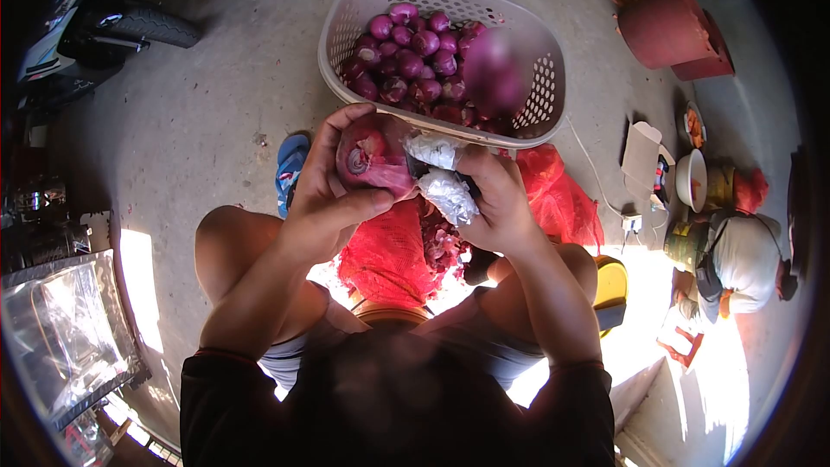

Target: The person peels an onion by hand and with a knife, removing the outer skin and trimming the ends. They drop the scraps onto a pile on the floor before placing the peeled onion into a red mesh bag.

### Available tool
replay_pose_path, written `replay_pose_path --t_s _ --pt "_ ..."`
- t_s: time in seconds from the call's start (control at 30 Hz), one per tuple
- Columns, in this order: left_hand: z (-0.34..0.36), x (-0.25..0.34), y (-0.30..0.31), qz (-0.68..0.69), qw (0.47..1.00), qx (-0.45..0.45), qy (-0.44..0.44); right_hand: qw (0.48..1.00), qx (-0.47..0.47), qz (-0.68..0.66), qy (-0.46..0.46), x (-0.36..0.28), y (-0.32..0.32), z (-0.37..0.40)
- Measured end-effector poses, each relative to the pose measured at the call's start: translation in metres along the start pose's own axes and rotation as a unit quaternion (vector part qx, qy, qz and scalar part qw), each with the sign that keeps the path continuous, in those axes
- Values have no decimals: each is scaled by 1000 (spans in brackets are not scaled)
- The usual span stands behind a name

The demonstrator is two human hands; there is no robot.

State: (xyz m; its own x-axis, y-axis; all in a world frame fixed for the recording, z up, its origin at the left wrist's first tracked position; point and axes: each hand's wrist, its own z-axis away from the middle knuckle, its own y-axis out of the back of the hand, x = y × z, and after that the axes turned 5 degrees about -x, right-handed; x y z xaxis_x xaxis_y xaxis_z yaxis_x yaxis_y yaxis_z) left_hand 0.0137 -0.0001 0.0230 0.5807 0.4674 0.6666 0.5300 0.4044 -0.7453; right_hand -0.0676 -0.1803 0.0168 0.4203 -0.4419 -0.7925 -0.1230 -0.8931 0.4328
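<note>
My left hand [324, 195] is wrapped around a red onion [367, 160], with its root end facing up and the thumb along its lower side. My right hand [494, 195] is closed at the onion's right side. Crumpled silver wrapping [448, 195] covers its thumb and a finger. A small dark gap or object shows between the wrapped digits, but I cannot make out what they grip. Just beyond my hands stands a grey perforated basket [337, 13] holding many shiny purple onions [419, 56]. A blurred purple patch hides its right part.
Red mesh bags [385, 255] lie between my legs and at right [560, 199], beside loose onion skins [445, 246]. A blue slipper [292, 169] is left, a yellow one [610, 290] right. A motorbike wheel [156, 24], red tub [666, 26] and white bowl [691, 180] stand farther out.
</note>
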Motion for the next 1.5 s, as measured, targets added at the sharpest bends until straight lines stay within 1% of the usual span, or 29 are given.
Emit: replay_pose_path --t_s 0.03,0.13,0.17,0.27,0.4,0.47,0.53,0.63,0.73,0.83,1.03,1.07,1.13,1.33,1.43,1.5 --pt "0 1 0 3 1000 -3 1 1000 7 -14 -10 0 -1 0" --pt "2 1 0 -26 1000 -4 -3 997 63 -46 22 1 0 -7" --pt "2 0 1 -42 999 -2 -6 992 83 -85 33 1 -1 -9" --pt "1 1 2 -25 1000 -9 -7 988 64 -143 9 -2 2 -4" --pt "1 3 2 23 999 -29 -1 995 -19 -82 -62 -5 5 5" --pt "1 2 0 30 999 -22 -4 994 -26 -90 -56 -6 1 2" --pt "0 1 2 27 999 -22 -5 998 -15 -69 -5 -1 -1 1" --pt "0 1 6 10 1000 -23 0 999 -20 -43 16 1 2 0" --pt "1 2 7 2 1000 -23 10 998 -37 -57 -2 1 5 1" --pt "1 4 5 10 999 -26 21 993 -43 -107 -32 -1 6 1" --pt "1 0 7 -2 1000 -19 10 994 -23 -108 -26 -2 1 0" --pt "1 -1 7 -4 1000 -14 4 996 -23 -89 -16 0 0 0" --pt "2 3 3 -8 1000 0 20 998 -22 -52 4 7 -2 2" --pt "2 5 -1 17 999 8 32 999 6 -38 4 0 -6 -2" --pt "2 6 -2 25 999 -1 39 997 36 -66 -4 5 -8 -2" --pt "3 6 -2 32 998 -7 46 992 55 -115 3 2 -6 -4"
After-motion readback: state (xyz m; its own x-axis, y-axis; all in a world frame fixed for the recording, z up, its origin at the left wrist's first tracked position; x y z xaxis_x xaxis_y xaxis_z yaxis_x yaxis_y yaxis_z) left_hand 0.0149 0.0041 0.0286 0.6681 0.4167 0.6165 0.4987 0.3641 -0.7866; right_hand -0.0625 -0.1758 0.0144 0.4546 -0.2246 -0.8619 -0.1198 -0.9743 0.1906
